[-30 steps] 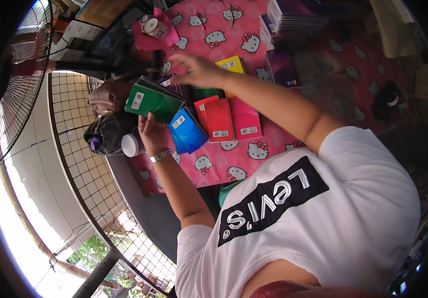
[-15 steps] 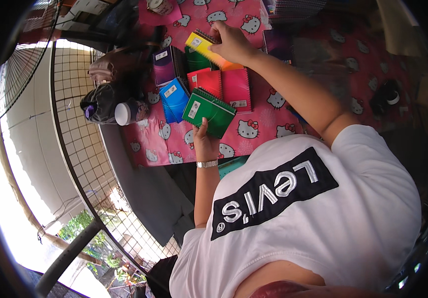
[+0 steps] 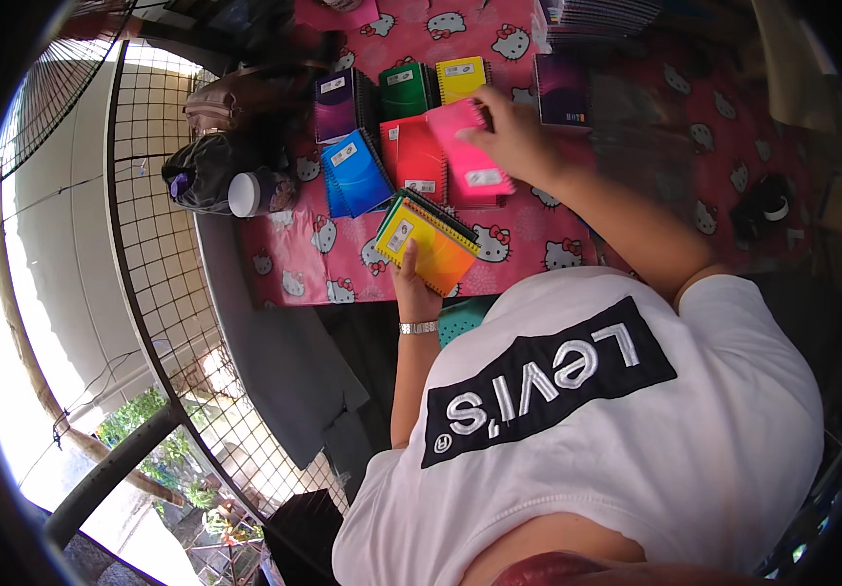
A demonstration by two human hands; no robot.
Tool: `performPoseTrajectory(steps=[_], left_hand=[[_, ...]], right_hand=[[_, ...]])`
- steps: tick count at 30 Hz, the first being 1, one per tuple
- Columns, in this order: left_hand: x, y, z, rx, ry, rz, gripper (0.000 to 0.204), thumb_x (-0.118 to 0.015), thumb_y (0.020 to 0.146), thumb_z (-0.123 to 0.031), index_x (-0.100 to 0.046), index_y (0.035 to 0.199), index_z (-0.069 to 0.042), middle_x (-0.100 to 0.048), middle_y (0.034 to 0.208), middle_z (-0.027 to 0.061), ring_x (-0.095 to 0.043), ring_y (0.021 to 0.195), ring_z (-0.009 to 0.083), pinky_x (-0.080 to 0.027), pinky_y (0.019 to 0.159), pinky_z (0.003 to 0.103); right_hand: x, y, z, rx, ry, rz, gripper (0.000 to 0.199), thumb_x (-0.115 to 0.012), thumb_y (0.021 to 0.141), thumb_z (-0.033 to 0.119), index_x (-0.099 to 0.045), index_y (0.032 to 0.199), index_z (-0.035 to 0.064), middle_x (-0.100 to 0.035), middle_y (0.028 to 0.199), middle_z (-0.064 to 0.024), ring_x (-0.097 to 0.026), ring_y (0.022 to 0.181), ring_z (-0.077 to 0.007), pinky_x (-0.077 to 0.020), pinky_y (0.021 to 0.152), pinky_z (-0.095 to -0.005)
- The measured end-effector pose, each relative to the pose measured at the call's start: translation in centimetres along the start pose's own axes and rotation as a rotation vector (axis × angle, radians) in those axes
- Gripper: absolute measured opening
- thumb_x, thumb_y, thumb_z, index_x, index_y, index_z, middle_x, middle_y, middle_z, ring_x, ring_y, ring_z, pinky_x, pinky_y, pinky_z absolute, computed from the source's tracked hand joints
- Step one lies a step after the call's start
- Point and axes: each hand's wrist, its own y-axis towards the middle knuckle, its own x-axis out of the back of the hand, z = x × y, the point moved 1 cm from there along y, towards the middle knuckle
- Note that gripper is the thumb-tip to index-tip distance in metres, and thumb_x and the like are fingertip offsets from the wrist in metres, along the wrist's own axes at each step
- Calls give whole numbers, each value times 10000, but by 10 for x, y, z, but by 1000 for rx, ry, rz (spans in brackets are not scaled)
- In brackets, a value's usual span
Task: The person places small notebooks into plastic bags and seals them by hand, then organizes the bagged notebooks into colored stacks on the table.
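Under the thumb of the left hand [image 3: 415, 285] lies a yellow-orange notebook [image 3: 440, 256], the top one of a small spiral-bound stack, with green and dark edges showing beneath it. That grasp looks firm, though the fingers below are hidden. Just beyond it and to its right, the right hand [image 3: 518, 139] pinches a pink notebook [image 3: 460, 148] by its spiral edge, tilted over the pink pile; whether its lower end is clear of that pile I cannot tell.

Close to the pinch, on its left, are the red notebooks [image 3: 419, 156], with the blue notebooks [image 3: 357, 178] farther left. Beyond these stand the purple pile [image 3: 335, 103], the green pile [image 3: 403, 90] and the yellow pile [image 3: 460, 74]. Left of the blue ones is a white-lidded jar [image 3: 244, 195].

The step in hand appears to be taking one pink notebook from its place. The next move seems to call for a clean lift without dragging the red ones, while the left grasp keeps its stack even.
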Motion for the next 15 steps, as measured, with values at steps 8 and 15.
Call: performPoseTrajectory(steps=[8,15], left_hand=[[16,1,4,-74,22,35,505,-623,875,-364,-475,1246,-56,-626,1134,115,-642,1005,282,-549,840,457],[30,-18,-2,-32,136,11,502,-619,869,-375,-473,1238,-68,-614,1131,142,-642,992,318,-554,807,526]], right_hand=[[-62,46,-35,210,-644,-20,589,-796,690,365,-554,1072,-12,-577,959,-144,-593,959,-281,-500,786,-388],[-45,33,67,527,59,335,169,-654,690,115,-605,832,38,-634,748,-152,-640,767,-339,-497,680,-424]])
